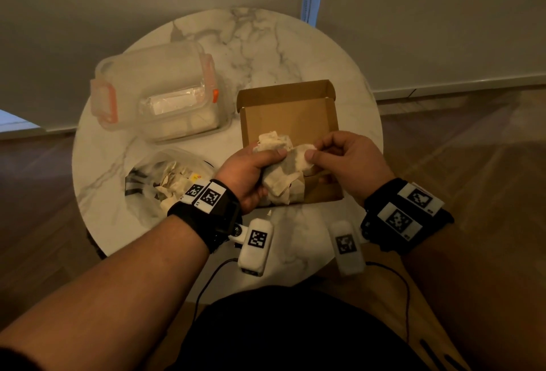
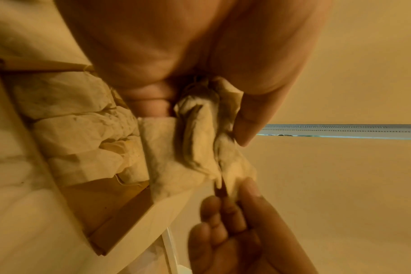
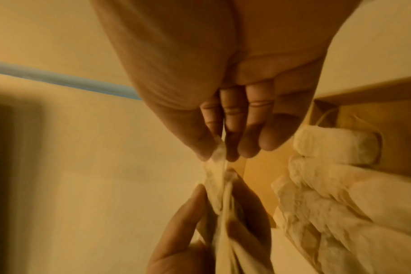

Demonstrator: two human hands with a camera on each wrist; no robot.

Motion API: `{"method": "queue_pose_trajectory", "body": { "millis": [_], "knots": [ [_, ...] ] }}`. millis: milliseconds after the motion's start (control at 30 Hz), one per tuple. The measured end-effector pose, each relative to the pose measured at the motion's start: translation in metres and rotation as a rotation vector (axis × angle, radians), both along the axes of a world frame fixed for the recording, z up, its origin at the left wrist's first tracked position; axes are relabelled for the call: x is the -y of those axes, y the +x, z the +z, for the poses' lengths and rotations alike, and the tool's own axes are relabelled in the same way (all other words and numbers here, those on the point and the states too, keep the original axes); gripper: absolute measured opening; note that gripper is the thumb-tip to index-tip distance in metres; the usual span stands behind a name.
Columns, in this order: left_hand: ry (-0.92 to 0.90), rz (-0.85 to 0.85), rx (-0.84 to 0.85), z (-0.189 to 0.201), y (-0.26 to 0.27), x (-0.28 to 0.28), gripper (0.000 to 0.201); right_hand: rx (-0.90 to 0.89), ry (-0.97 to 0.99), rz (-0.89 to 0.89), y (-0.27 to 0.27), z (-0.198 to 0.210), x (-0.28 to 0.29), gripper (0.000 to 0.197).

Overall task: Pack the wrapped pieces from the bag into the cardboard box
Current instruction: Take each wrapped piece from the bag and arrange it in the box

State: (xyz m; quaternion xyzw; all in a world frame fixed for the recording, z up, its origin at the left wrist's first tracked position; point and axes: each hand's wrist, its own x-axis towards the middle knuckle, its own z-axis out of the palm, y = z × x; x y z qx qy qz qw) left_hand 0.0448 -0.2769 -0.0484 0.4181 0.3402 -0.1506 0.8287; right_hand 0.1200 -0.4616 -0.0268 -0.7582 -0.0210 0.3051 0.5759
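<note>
My left hand [image 1: 266, 171] grips a crumpled, paper-wrapped piece [image 1: 283, 174] above the near left corner of the open cardboard box [image 1: 295, 110]. Its loose paper end is pinched between thumb and fingers of my right hand [image 1: 314, 150]. The left wrist view shows the wrapped piece [image 2: 195, 144] held in my left hand [image 2: 200, 103], with several wrapped pieces [image 2: 78, 129] packed in the box. In the right wrist view my right hand [image 3: 219, 152] pinches the paper end [image 3: 217, 185]. A clear bag [image 1: 165, 175] holding more wrapped pieces lies at the table's near left.
A lidded plastic container [image 1: 159, 90] with orange clasps stands at the back left of the round marble table [image 1: 251, 45]. The box's far half shows bare cardboard. Wooden floor surrounds the table, with a wall close behind it.
</note>
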Motion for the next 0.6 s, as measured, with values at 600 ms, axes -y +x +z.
{"method": "queue_pose_trajectory", "body": {
  "millis": [600],
  "knots": [
    [1.164,-1.003,-0.109,-0.043,-0.027,0.000,0.006,0.193,-0.576,-0.011,0.004,-0.056,0.015,0.014]
  ]
}}
